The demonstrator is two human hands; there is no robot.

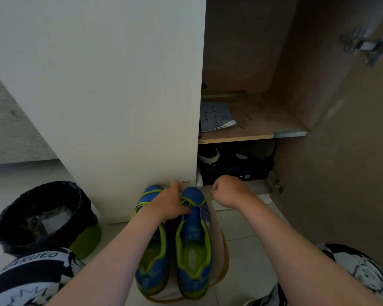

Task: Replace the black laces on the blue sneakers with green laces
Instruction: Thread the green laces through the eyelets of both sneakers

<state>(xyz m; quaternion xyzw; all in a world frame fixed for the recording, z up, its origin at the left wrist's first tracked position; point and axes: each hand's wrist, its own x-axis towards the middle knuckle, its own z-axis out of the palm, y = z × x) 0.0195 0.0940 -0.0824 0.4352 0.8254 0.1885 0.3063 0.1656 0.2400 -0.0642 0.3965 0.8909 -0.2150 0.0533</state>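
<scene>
Our blue sneakers (pixel 195 239) sit side by side against the white cabinet (pixel 119 107). Our right hand (pixel 228 191) is fisted on the green lace (pixel 208 198), while our left hand (pixel 170 204) lies over the forefoot, grip unclear. The lace seems light, limp and slippery, so we'd pinch near its tip.

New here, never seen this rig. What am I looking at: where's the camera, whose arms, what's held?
There is no machine here: a person works with bare hands. The single picture comes from a camera worn on the head, looking forward and down, so both arms reach in from below. Two blue sneakers stand side by side, toes toward a white cabinet. The left hand rests over one sneaker's front; whether it pinches anything is hidden. The right hand is a fist, its grip closed on a green lace. A bin stands at the left, and a booklet lies on the shelf.
</scene>
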